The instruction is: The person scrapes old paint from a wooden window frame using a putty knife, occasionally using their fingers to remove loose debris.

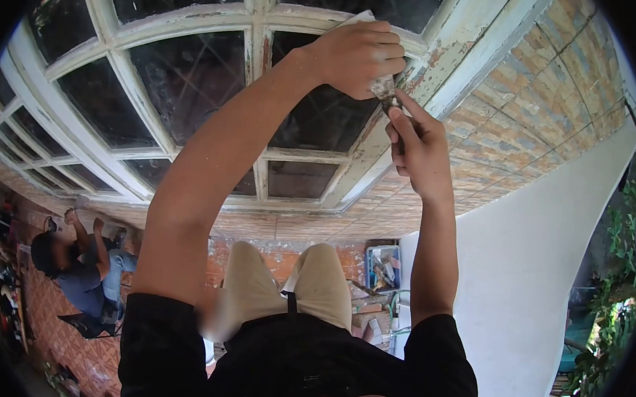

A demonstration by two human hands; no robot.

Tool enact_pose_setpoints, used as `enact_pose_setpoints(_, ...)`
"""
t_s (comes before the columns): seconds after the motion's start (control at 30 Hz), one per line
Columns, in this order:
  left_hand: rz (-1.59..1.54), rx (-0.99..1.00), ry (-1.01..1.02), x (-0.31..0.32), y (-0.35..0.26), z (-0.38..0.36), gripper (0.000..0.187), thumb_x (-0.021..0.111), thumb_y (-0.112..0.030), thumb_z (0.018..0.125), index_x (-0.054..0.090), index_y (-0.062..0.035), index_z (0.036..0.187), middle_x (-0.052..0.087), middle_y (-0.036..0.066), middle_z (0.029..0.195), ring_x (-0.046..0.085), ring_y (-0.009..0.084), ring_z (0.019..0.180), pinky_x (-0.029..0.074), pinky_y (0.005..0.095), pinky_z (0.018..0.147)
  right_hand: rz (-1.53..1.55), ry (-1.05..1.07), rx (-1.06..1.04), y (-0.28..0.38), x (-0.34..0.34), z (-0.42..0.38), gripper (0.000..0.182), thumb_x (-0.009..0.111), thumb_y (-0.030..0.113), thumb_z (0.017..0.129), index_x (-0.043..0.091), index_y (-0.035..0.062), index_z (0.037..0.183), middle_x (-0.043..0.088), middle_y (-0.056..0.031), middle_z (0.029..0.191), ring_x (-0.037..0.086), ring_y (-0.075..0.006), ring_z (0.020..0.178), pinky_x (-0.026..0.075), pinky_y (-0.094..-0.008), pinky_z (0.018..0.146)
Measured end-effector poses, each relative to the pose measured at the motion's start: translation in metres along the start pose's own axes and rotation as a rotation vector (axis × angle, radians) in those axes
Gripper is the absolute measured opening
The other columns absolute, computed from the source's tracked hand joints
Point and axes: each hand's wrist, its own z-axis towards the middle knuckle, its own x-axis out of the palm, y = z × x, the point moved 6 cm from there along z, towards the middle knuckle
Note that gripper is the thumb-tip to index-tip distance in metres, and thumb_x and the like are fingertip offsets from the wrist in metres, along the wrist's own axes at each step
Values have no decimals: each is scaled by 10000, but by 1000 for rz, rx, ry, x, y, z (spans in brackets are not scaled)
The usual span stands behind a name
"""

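Note:
My left hand is closed, back of the hand up, over the white window frame; a pale flat edge sticks out above its knuckles. What its fingers grip is mostly hidden. Just below and to the right, my right hand is closed around the handle of a scraper-like tool. The tool's whitish, crusted end points up toward my left fingers. Beside both hands, the frame's side post has peeling, chipped paint. Dark glass panes lie behind my left hand and forearm.
Stone-patterned wall tiles run right of the window, beside a white surface. A blue crate with tools stands on the floor near my knees. Another person sits at the lower left.

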Motion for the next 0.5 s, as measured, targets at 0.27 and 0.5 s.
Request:
enact_pose_setpoints(0.27, 12, 35, -87, -16, 1, -20, 334, 713, -164, 472, 541, -52, 736, 526, 75, 785, 541, 258, 783, 430, 344, 750, -67, 41, -118, 5, 20, -3, 414, 605, 181, 957, 548, -25, 1312, 506, 2, 618, 441, -52, 450, 367, -244, 429)
enact_pose_setpoints(0.5, -47, 36, -68, -20, 1, -14, 300, 695, -138, 512, 549, -42, 756, 554, 80, 809, 558, 267, 826, 440, 354, 764, -27, 35, -79, 8, 21, -6, 435, 613, 183, 952, 538, -33, 1323, 501, 8, 615, 442, -53, 439, 332, -233, 381)
